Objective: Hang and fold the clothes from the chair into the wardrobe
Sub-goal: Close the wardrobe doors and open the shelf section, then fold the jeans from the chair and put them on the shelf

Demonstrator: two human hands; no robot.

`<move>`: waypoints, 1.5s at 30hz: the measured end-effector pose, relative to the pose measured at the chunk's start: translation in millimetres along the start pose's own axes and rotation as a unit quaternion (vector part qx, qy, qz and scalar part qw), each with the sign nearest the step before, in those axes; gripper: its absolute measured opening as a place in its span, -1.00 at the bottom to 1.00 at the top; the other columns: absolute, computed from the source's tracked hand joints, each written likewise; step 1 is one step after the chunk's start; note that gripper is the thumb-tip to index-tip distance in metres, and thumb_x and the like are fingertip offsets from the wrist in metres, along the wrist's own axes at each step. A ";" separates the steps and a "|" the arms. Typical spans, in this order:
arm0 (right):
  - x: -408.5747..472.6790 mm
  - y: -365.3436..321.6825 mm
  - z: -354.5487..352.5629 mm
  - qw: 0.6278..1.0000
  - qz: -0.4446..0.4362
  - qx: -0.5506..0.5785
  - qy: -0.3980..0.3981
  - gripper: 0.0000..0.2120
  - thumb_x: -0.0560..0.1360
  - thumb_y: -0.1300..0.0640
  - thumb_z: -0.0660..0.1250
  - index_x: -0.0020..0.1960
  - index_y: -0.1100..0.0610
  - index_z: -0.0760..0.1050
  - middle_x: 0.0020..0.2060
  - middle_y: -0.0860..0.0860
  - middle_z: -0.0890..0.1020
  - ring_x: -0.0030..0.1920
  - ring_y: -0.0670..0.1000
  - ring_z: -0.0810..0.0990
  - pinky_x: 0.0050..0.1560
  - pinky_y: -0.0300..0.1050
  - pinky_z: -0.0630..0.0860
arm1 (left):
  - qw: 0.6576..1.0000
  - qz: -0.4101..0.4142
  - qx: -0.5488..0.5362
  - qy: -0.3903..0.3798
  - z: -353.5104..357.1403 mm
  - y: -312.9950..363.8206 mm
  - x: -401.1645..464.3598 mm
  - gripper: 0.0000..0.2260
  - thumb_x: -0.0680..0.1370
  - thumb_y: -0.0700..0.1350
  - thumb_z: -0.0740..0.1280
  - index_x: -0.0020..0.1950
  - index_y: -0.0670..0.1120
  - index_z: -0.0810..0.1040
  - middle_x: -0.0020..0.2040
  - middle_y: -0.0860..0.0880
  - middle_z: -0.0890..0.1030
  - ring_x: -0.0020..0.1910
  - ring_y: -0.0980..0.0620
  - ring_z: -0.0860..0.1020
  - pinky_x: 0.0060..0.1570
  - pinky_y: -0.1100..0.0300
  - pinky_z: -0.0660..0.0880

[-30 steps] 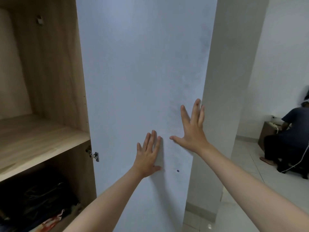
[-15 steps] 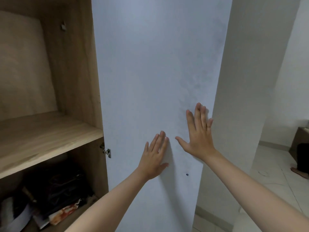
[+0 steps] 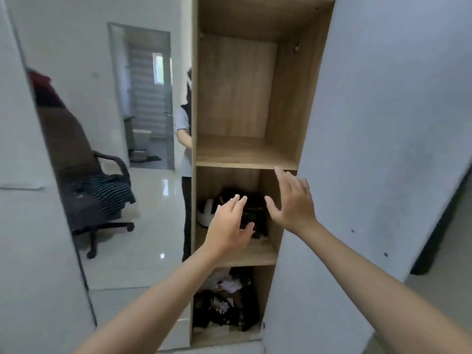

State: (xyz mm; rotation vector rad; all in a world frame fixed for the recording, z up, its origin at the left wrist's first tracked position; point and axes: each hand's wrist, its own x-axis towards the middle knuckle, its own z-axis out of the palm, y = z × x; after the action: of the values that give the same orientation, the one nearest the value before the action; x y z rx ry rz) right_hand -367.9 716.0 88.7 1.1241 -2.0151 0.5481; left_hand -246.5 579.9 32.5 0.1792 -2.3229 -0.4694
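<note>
Moved: both hands off the white door (image 3: 383, 123).
Left hand (image 3: 227, 226): fingers spread, before wardrobe (image 3: 245, 154) middle shelf.
Right hand (image 3: 291, 200): likewise.

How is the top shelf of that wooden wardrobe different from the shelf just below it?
The top shelf is bare wood with nothing on it, while the middle shelf holds dark bags and a white rounded thing at its back. The top shelf has a taller space above it than the middle shelf. The top shelf is well lit; the middle shelf looks shadowed, partly hidden by both open hands. Both are the same light wood.
</note>
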 end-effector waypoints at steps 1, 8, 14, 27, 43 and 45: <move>3.1 -30.3 7.9 0.999 -0.016 0.030 -0.010 -0.33 0.41 0.01 0.40 0.43 0.21 0.29 0.29 0.14 0.52 0.28 0.18 0.49 0.28 0.29 0.38 | 0.999 -0.028 0.021 0.011 -22.9 -14.0 -21.4 -0.43 0.52 0.00 0.32 0.49 -0.11 0.25 0.46 -0.12 0.33 0.44 -0.07 0.29 0.38 -0.11 0.30; 11.3 -285.1 34.8 0.953 -0.189 0.231 -0.060 -0.29 0.41 0.00 0.40 0.46 0.20 0.25 0.33 0.14 0.47 0.32 0.18 0.45 0.26 0.38 0.35 | 0.947 -0.240 0.200 0.080 -201.9 -85.0 -196.8 -0.39 0.52 0.07 0.31 0.50 -0.11 0.23 0.48 -0.12 0.30 0.44 -0.09 0.29 0.35 -0.08 0.33; -30.2 -526.8 6.3 0.871 -0.324 0.363 -0.069 -0.32 0.44 -0.01 0.36 0.46 0.21 0.25 0.37 0.16 0.44 0.35 0.24 0.42 0.32 0.38 0.26 | 0.855 -0.390 0.312 0.139 -352.9 -97.0 -368.2 -0.37 0.54 0.13 0.21 0.53 -0.11 0.16 0.52 -0.13 0.21 0.50 -0.09 0.17 0.45 -0.05 0.07; -216.4 -914.1 -99.9 0.663 -0.513 0.530 -0.129 -0.38 0.47 -0.02 0.34 0.45 0.20 0.29 0.36 0.15 0.45 0.35 0.22 0.42 0.34 0.32 0.27 | 0.627 -0.635 0.403 0.202 -550.4 -38.0 -688.8 -0.39 0.58 0.11 0.21 0.54 -0.09 0.12 0.53 -0.09 0.18 0.51 -0.04 0.14 0.46 -0.04 0.07; -290.0 -1176.3 68.6 0.488 -0.718 0.399 -0.296 -0.43 0.57 -0.03 0.19 0.52 0.08 0.14 0.50 0.07 0.23 0.48 0.14 0.19 0.45 0.20 0.08 | 0.459 -0.798 0.245 0.303 -582.1 -245.8 -803.1 -0.40 0.58 0.15 0.17 0.55 -0.05 0.10 0.54 -0.02 0.15 0.51 0.01 0.12 0.44 0.08 0.20; -285.8 -1205.8 86.2 0.472 -0.737 0.383 -0.295 -0.43 0.56 -0.02 0.19 0.52 0.09 0.14 0.50 0.08 0.23 0.47 0.15 0.19 0.45 0.20 0.07 | 0.453 -0.799 0.225 0.325 -588.5 -277.7 -800.6 -0.41 0.59 0.13 0.17 0.54 -0.07 0.11 0.53 -0.03 0.16 0.51 0.02 0.11 0.44 0.09 0.20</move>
State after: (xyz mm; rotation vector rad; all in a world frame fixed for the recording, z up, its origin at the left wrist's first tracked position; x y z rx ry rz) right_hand 720.4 180.4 -179.2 3.2632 -0.2523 -0.0123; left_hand 733.8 369.8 -210.7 2.3872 -0.7277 -0.4100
